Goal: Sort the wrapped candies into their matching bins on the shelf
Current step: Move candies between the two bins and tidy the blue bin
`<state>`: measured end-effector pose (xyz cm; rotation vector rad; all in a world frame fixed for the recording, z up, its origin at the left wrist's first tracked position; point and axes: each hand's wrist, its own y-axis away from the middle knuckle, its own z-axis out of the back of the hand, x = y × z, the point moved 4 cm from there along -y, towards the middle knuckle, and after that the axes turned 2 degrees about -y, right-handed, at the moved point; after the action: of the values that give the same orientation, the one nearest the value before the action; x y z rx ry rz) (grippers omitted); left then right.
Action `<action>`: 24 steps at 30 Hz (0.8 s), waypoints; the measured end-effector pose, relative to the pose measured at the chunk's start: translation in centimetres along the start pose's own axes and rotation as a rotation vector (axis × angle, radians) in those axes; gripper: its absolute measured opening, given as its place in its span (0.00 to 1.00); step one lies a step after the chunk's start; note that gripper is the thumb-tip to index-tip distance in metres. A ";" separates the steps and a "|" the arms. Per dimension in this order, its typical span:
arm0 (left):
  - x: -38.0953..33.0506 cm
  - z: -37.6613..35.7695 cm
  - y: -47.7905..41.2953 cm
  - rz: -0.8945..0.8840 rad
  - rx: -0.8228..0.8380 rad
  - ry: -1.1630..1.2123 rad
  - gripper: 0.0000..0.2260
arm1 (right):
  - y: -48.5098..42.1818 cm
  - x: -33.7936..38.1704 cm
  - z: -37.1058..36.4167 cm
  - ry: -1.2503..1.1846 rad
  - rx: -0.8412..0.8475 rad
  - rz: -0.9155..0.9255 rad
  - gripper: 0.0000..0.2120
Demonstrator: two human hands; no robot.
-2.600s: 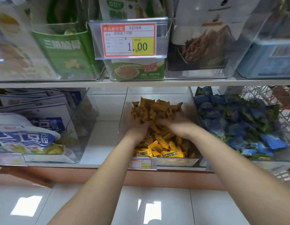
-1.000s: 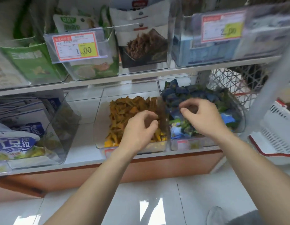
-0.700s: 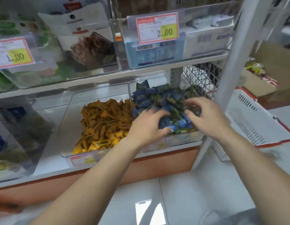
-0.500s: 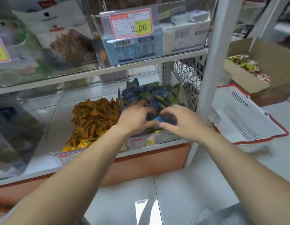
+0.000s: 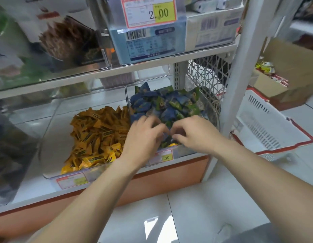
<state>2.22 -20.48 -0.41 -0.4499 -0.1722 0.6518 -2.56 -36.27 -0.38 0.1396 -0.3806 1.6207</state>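
My left hand [image 5: 145, 135] and right hand [image 5: 194, 135] sit side by side, fingers curled, whether holding anything I cannot tell, in the blue candies [image 5: 162, 102] at three o'clock from the yellow candies [image 5: 98, 134]; I should pinch out only the yellow stray [image 5: 172, 145] between them.

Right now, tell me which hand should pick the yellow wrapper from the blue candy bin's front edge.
Right, probably. The right hand curls its fingertips just above the yellow wrapper; the left hand lies farther left, over the blue candies.
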 end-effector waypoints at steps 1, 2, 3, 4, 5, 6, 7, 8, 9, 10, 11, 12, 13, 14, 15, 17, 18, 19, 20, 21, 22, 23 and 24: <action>-0.1 -0.1 0.0 -0.030 0.029 0.026 0.04 | 0.2 0.3 -0.5 -0.002 0.079 -0.007 0.09; 0.0 0.0 0.0 -0.034 0.055 0.047 0.04 | 0.4 0.5 -1.0 0.026 0.158 -0.019 0.13; 0.1 0.1 0.0 -0.025 0.072 0.061 0.05 | 0.5 0.6 -1.3 0.059 0.222 -0.036 0.17; 0.1 0.3 0.0 -0.012 0.086 0.068 0.06 | 0.5 0.5 -1.4 0.068 0.269 -0.048 0.19; 0.1 0.5 0.0 -0.003 0.100 0.067 0.07 | 0.4 0.4 -1.5 0.048 0.310 -0.056 0.20; 0.1 0.6 0.1 0.001 0.118 0.069 0.08 | 0.2 0.4 -1.4 0.009 0.343 -0.059 0.20; 0.1 0.6 0.2 0.007 0.137 0.079 0.10 | 0.1 0.4 -1.3 -0.035 0.371 -0.064 0.19; 0.0 0.6 0.3 0.017 0.157 0.098 0.13 | 0.0 0.4 -1.2 -0.076 0.387 -0.071 0.17; -0.1 0.6 0.4 0.024 0.174 0.110 0.16 | 0.0 0.3 -1.0 -0.111 0.388 -0.077 0.14; -0.2 0.4 0.4 0.025 0.190 0.110 0.18 | 0.0 0.1 -0.8 -0.146 0.366 -0.081 0.11; -0.2 0.3 0.5 0.023 0.202 0.101 0.21 | 0.0 -0.1 -0.7 -0.181 0.319 -0.085 0.09; -0.2 0.1 0.6 0.022 0.210 0.092 0.23 | 0.1 -0.3 -0.4 -0.224 0.246 -0.093 0.08; -0.2 0.0 0.6 0.027 0.207 0.087 0.23 | 0.2 -0.5 -0.2 -0.276 0.160 -0.107 0.06; -0.2 -0.2 0.7 0.035 0.195 0.082 0.23 | 0.4 -0.6 0.0 -0.330 0.073 -0.120 0.05; -0.3 -0.3 0.6 0.045 0.179 0.074 0.23 | 0.6 -0.5 0.1 -0.383 -0.003 -0.134 0.06; -0.4 -0.4 0.4 0.081 0.143 0.056 0.21 | 0.9 -0.4 0.0 -0.535 -0.083 -0.171 0.05; -0.4 -0.4 0.3 0.103 0.121 0.052 0.20 | 0.9 -0.4 0.0 -0.630 -0.091 -0.201 0.04; -0.4 -0.4 0.2 0.122 0.101 0.048 0.18 | 1.1 -0.6 0.1 -0.707 -0.103 -0.233 0.04; -0.4 -0.5 0.1 0.136 0.086 0.044 0.17 | 1.2 -0.8 0.3 -0.737 -0.126 -0.250 0.04; -0.4 -0.5 0.0 0.148 0.080 0.043 0.17 | 1.3 -1.2 0.7 -0.674 -0.150 -0.239 0.05; -0.3 -0.6 0.0 0.158 0.080 0.043 0.17 | 1.5 -1.6 1.1 -0.545 -0.147 -0.210 0.06; -0.2 -0.6 -0.1 0.163 0.084 0.041 0.17 | 1.7 -1.7 1.2 -0.403 -0.093 -0.176 0.06; -0.1 -0.6 -0.1 0.161 0.087 0.035 0.17 | 1.8 -1.6 1.0 -0.295 0.000 -0.148 0.07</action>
<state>2.35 -20.87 -0.87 -0.3942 -0.0743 0.8060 -4.33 -38.15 -0.22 0.4011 -0.5824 1.4560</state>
